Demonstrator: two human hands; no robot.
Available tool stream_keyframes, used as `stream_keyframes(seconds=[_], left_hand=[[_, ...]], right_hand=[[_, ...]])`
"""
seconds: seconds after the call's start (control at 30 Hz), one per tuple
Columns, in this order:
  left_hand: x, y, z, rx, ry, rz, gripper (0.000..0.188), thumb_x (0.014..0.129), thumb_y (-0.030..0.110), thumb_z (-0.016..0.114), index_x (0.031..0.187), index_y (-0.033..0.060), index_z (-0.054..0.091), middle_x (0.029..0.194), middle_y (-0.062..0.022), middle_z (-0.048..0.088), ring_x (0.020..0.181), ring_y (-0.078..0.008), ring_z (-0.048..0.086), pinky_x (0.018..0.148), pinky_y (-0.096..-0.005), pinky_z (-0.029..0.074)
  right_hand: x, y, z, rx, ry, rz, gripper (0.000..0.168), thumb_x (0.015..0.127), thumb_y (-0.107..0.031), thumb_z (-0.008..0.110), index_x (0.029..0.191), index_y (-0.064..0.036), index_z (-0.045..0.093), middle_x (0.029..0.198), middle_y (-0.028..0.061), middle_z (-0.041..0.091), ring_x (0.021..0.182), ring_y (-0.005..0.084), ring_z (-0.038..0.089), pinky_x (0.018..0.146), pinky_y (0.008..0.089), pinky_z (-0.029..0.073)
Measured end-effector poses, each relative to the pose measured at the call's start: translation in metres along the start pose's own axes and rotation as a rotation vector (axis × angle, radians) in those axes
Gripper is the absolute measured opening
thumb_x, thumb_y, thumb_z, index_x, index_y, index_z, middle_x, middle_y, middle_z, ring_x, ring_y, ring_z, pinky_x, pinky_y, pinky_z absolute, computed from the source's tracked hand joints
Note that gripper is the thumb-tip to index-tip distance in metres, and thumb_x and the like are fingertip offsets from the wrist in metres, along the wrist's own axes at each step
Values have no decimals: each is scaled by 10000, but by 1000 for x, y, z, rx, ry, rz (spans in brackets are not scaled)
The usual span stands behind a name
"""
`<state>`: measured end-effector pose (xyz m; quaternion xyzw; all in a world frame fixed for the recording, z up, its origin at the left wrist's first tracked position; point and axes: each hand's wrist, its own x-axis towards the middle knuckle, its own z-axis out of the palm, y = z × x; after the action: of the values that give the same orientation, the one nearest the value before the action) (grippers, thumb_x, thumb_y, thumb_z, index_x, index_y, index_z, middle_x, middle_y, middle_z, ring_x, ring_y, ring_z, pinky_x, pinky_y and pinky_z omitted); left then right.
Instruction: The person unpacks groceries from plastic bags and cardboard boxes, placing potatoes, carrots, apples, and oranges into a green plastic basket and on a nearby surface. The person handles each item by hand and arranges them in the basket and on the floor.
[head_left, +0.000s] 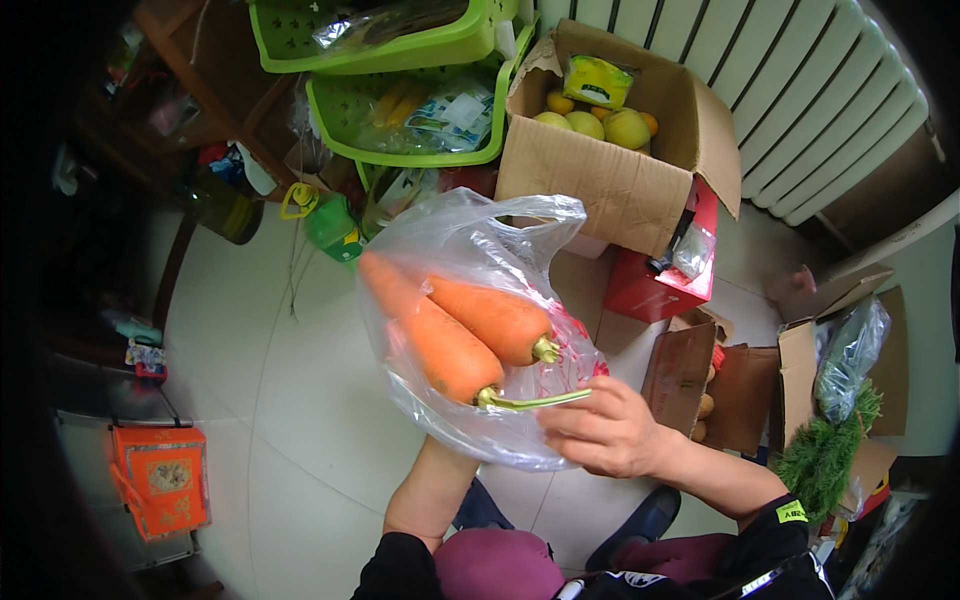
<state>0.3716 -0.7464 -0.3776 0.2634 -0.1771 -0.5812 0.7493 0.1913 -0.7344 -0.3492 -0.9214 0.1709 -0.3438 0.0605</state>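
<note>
Two large orange carrots (457, 349) lie in a clear plastic bag (420, 214) with red print, in front of my body. Short green stalk stubs top the carrots, and one long green stalk (544, 401) reaches right from the nearer carrot. My right hand (600, 431) has its fingertips closed on the end of that stalk, at the bag's right side. My left forearm (431, 487) runs up under the bag, which rests above it. The left hand bears the bag from beneath; its fingers are hidden by the bag and carrots.
Green plastic baskets (412, 157) and a cardboard box (592, 176) of fruit stand ahead, by a radiator (757, 97). A green bottle (334, 229) is left of them. At right are a red box (637, 289), smaller cartons (679, 375) and leafy greens (821, 465).
</note>
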Motion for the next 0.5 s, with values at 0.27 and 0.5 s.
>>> stream_keyframes(seconds=[0.27,0.5], left_hand=[[-4,-7,-1,23,-5,-20,542,891,401,458,1309,76,343,1233,-87,456,1131,-214,456,988,-365,363],[-6,-4,-4,29,-14,-27,544,891,401,458,1311,76,343,1237,-87,455,1134,-215,455,990,-365,362]], right_hand=[[4,-12,24,349,-34,204,335,662,-89,642,991,-84,580,1081,47,587,911,181,580,829,346,454],[17,-11,19,388,105,121,500,655,-68,642,1150,-74,573,601,12,450,531,181,480,530,299,370]])
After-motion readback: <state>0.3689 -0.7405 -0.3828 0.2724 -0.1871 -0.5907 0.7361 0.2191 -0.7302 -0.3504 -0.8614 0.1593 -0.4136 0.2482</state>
